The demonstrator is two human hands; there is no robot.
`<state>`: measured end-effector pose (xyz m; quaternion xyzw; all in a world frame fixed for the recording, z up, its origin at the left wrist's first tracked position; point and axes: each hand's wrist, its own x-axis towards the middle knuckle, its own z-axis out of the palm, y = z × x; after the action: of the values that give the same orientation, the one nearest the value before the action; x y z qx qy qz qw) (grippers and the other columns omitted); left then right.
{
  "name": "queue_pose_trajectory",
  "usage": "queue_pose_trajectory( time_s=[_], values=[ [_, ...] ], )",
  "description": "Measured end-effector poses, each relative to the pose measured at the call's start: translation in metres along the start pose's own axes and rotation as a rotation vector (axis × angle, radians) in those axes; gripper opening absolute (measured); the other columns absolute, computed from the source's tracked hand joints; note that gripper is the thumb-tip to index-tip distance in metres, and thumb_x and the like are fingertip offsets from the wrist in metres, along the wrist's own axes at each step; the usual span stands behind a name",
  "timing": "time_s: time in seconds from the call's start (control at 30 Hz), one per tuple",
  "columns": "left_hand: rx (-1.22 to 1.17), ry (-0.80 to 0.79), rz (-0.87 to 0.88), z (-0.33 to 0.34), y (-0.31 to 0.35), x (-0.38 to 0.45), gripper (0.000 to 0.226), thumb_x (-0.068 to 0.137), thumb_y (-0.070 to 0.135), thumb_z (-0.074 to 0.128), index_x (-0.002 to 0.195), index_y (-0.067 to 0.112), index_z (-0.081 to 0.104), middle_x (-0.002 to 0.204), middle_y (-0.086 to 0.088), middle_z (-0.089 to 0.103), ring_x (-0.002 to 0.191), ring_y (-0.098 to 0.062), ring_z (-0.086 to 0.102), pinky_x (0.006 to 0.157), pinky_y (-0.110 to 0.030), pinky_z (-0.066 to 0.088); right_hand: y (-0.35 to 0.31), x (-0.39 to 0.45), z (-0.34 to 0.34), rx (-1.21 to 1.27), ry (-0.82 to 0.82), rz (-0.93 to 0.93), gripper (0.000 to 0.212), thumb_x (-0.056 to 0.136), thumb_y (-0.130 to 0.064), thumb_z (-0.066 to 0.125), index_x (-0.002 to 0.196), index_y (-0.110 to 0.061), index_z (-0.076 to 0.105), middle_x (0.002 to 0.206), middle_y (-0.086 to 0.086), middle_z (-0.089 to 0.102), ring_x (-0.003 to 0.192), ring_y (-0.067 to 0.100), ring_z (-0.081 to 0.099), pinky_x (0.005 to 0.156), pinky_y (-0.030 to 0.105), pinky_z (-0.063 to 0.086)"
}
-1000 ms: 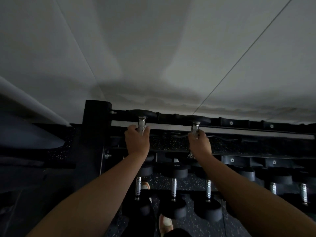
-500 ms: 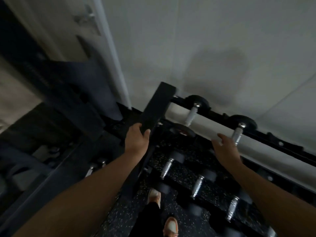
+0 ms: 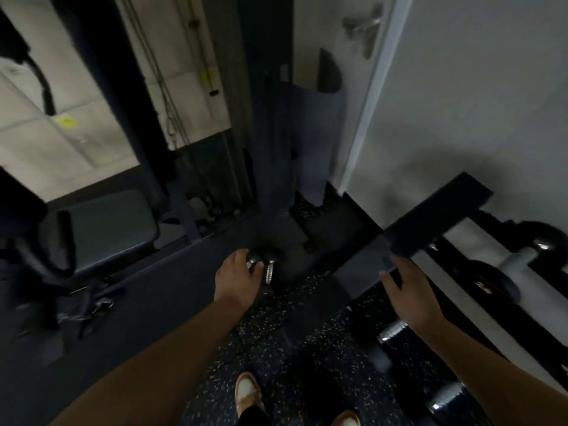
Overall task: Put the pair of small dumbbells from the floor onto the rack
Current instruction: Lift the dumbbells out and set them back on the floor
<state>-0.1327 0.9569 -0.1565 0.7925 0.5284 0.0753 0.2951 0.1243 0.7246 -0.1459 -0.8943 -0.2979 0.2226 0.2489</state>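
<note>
1. Reaching forward and down, the left hand [image 3: 236,279] has its fingers curled loosely, not closed on anything, in line with the chrome handles of the small dumbbells [image 3: 266,265] on the dark floor [image 3: 147,305]; whether it touches them cannot be told.
2. Its bare forearm runs up from the lower left corner.
3. The right hand [image 3: 410,295] is spread open and empty, palm down, in front of the end post of the rack [image 3: 430,216].
4. Two other dumbbells [image 3: 504,259] lie on the rack's top rail at the right edge.
5. Both shoes [image 3: 247,392] stand on the speckled mat below.
</note>
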Motion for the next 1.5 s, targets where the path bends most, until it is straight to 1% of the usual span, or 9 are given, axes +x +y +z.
queue_pose_trajectory(
  time_s=[0.2, 0.37, 0.73, 0.93, 1.03, 1.17, 1.3, 1.4, 1.5],
  values=[
    [0.057, -0.051, -0.088, -0.03, -0.105, 0.033, 0.05, 0.093, 0.038, 0.057, 0.132, 0.009, 0.049, 0.134, -0.013, 0.054, 0.124, -0.032, 0.047, 0.1, -0.043, 0.037, -0.09, 0.025, 0.093, 0.023, -0.062, -0.024, 0.057, 0.097, -0.044, 0.051, 0.142, -0.01, 0.047, 0.148, 0.014, 0.046, 0.138, 0.03, 0.037, 0.111, 0.043, 0.029],
    [0.133, -0.173, -0.111, -0.03, -0.16, 0.07, 0.045, 0.094, 0.037, 0.054, 0.13, 0.011, 0.049, 0.13, -0.014, 0.056, 0.119, -0.033, 0.05, 0.096, -0.043, 0.04, -0.132, 0.044, 0.159, 0.047, -0.164, 0.019, 0.054, 0.098, -0.04, 0.053, 0.144, -0.012, 0.045, 0.151, 0.012, 0.042, 0.138, 0.029, 0.037, 0.111, 0.044, 0.034],
    [0.228, -0.397, -0.15, 0.042, -0.223, 0.186, 0.035, 0.094, 0.036, 0.052, 0.121, 0.013, 0.057, 0.12, -0.01, 0.06, 0.109, -0.029, 0.055, 0.092, -0.044, 0.045, -0.12, 0.128, 0.313, 0.082, -0.329, 0.202, 0.052, 0.098, -0.037, 0.054, 0.141, -0.009, 0.047, 0.14, 0.015, 0.052, 0.13, 0.03, 0.044, 0.107, 0.038, 0.036],
    [0.272, -0.44, -0.138, 0.146, -0.276, 0.274, 0.043, 0.093, 0.034, 0.054, 0.131, 0.014, 0.051, 0.126, -0.015, 0.058, 0.113, -0.035, 0.054, 0.093, -0.042, 0.044, -0.074, 0.196, 0.428, 0.054, -0.406, 0.278, 0.051, 0.095, -0.034, 0.057, 0.139, -0.009, 0.048, 0.137, 0.016, 0.054, 0.128, 0.033, 0.047, 0.105, 0.04, 0.037],
    [0.218, -0.503, -0.151, 0.225, -0.315, 0.314, 0.043, 0.094, 0.032, 0.056, 0.13, 0.01, 0.054, 0.127, -0.016, 0.061, 0.117, -0.033, 0.055, 0.097, -0.037, 0.041, -0.039, 0.233, 0.494, 0.075, -0.422, 0.387, 0.052, 0.095, -0.034, 0.058, 0.137, -0.005, 0.049, 0.136, 0.02, 0.055, 0.127, 0.034, 0.048, 0.106, 0.039, 0.037],
    [0.161, -0.628, -0.061, 0.345, -0.381, 0.368, 0.048, 0.092, 0.036, 0.06, 0.13, 0.007, 0.054, 0.122, -0.017, 0.064, 0.118, -0.032, 0.055, 0.099, -0.037, 0.041, 0.021, 0.292, 0.593, 0.123, -0.416, 0.531, 0.058, 0.096, -0.04, 0.053, 0.144, -0.008, 0.041, 0.144, 0.019, 0.049, 0.131, 0.035, 0.045, 0.106, 0.04, 0.036],
    [0.217, -0.576, 0.025, 0.442, -0.444, 0.417, 0.058, 0.09, 0.046, 0.059, 0.132, 0.007, 0.05, 0.126, -0.021, 0.057, 0.116, -0.037, 0.052, 0.098, -0.042, 0.04, 0.075, 0.336, 0.688, 0.071, -0.378, 0.606, 0.062, 0.097, -0.047, 0.05, 0.143, -0.007, 0.042, 0.14, 0.025, 0.05, 0.127, 0.041, 0.048, 0.104, 0.047, 0.041],
    [0.144, -0.529, 0.002, 0.487, -0.472, 0.437, 0.057, 0.089, 0.048, 0.059, 0.131, 0.012, 0.049, 0.124, -0.019, 0.056, 0.112, -0.036, 0.055, 0.091, -0.042, 0.044, 0.096, 0.358, 0.739, 0.073, -0.392, 0.596, 0.055, 0.098, -0.045, 0.047, 0.132, -0.003, 0.049, 0.131, 0.027, 0.055, 0.117, 0.042, 0.054, 0.094, 0.045, 0.046],
    [0.122, -0.507, -0.058, 0.52, -0.487, 0.452, 0.055, 0.088, 0.059, 0.05, 0.126, 0.019, 0.045, 0.117, -0.011, 0.058, 0.102, -0.031, 0.059, 0.074, -0.036, 0.041, 0.109, 0.373, 0.772, 0.065, -0.39, 0.565, 0.05, 0.099, -0.044, 0.046, 0.127, -0.004, 0.052, 0.125, 0.025, 0.057, 0.11, 0.042, 0.057, 0.087, 0.042, 0.047]
  ],
)
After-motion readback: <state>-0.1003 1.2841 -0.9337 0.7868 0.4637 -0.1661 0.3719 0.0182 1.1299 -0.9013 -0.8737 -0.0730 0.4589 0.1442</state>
